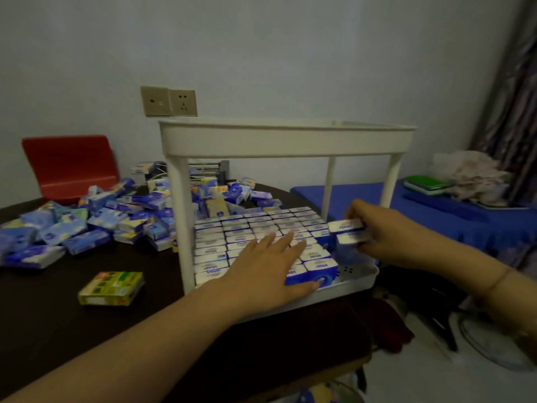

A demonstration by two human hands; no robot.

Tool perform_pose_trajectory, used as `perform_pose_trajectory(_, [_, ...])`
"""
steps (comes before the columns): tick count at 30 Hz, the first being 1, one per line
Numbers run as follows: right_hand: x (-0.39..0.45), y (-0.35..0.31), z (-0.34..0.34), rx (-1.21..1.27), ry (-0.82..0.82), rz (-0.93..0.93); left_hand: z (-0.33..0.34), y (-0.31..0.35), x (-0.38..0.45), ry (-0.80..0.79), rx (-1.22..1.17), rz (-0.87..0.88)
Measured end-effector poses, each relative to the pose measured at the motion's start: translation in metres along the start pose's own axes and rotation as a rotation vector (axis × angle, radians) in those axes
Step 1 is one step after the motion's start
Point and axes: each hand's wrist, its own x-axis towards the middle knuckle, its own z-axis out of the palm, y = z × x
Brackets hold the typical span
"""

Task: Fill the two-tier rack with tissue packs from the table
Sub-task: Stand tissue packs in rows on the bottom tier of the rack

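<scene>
Tissue packs (350, 232): two gripped in right hand (377, 232)

White plastic two-tier rack (286, 138) standing upright on the dark desk (87, 321), upper tier showing no packs from below. Lower tier (353, 282) packed with neat rows of blue-and-white tissue packs (232, 237) on edge, a gap left at its right end. Two further packs (348, 232) stacked above that gap. Loose heap of packs (96, 222) strewn across the desk left of and behind the rack.
</scene>
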Motion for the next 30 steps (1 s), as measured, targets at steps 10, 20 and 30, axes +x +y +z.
perform_pose_trajectory(10, [0.033,0.007,0.052,-0.001,-0.092,0.093,0.019,-0.006,0.006,0.023,0.052,-0.008])
perform_pose_trajectory(20, [0.028,0.008,0.059,-0.191,-0.243,0.054,0.013,-0.002,0.005,-0.02,0.067,-0.018])
perform_pose_trajectory(30, [-0.021,-0.057,0.021,-0.084,0.106,-0.109,-0.015,-0.011,-0.056,0.313,-0.16,0.06])
